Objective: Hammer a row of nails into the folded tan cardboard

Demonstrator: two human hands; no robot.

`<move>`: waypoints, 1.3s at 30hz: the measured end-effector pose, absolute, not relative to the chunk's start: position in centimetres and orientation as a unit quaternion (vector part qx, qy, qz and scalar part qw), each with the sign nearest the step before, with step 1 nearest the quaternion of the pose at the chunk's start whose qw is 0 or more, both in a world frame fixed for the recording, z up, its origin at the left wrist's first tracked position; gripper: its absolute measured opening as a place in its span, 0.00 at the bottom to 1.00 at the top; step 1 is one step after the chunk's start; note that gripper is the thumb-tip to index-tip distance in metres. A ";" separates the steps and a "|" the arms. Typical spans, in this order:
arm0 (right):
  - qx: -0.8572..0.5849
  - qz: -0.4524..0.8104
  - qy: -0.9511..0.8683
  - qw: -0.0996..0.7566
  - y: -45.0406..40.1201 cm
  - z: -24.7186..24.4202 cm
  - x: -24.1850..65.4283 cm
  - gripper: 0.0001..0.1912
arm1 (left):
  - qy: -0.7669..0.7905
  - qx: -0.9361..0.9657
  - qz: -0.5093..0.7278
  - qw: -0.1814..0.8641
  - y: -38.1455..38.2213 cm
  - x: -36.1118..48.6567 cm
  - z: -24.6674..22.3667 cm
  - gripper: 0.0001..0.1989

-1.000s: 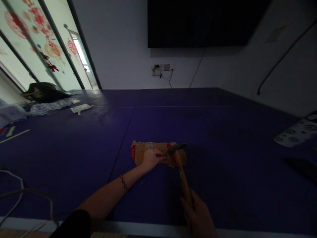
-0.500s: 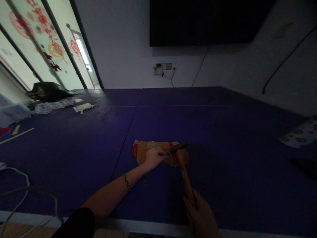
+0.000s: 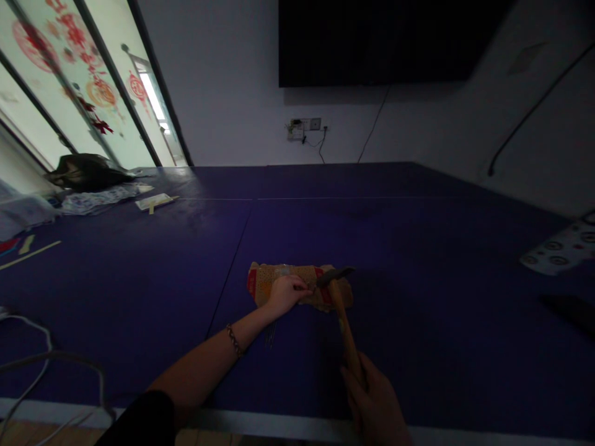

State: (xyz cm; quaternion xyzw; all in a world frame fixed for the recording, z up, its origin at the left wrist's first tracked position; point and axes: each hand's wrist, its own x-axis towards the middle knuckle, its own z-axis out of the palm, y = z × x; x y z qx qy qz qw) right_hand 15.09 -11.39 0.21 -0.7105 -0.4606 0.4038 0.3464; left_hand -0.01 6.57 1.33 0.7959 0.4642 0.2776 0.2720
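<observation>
Grasping a wooden-handled, dark-metal hammer (image 3: 344, 322) low down in the right hand (image 3: 374, 393), likely for leverage; pinching with the left hand (image 3: 284, 295), unclear whether around anything, over flat brown-and-red cardboard (image 3: 266, 280), lower centre, probably shielding the dark-purple surface (image 3: 418, 248).

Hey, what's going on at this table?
Someone's right hand holds a hammer by its handle. The left hand lies over some cardboard on the table, its fingers pinched close to the hammer's head; anything between them is too small to make out. Whether the head touches the cardboard is unclear. A few thin pieces lie near the left wrist.
</observation>
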 end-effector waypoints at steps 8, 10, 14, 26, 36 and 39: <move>-0.715 0.392 -0.451 0.363 -11.3 0.6 14.6 0.23 | 0.452 0.808 0.268 0.266 6.6 -0.2 1.5 0.07; -0.715 0.393 -0.448 0.364 -11.4 0.7 14.6 0.23 | 0.449 0.811 0.266 0.263 6.5 -0.2 1.5 0.07; -0.707 0.389 -0.449 0.383 -11.4 0.6 14.7 0.21 | 0.440 0.819 0.263 0.257 6.3 -0.2 1.5 0.06; -0.710 0.385 -0.448 0.383 -11.4 0.7 14.7 0.21 | 0.422 0.833 0.260 0.246 6.4 -0.2 1.3 0.06; -0.707 0.396 -0.459 0.366 -11.5 0.5 14.7 0.23 | 0.408 0.845 0.255 0.235 6.4 -0.3 1.4 0.06; -0.707 0.401 -0.454 0.365 -11.5 0.4 14.7 0.24 | 0.408 0.846 0.253 0.230 6.4 -0.3 1.3 0.06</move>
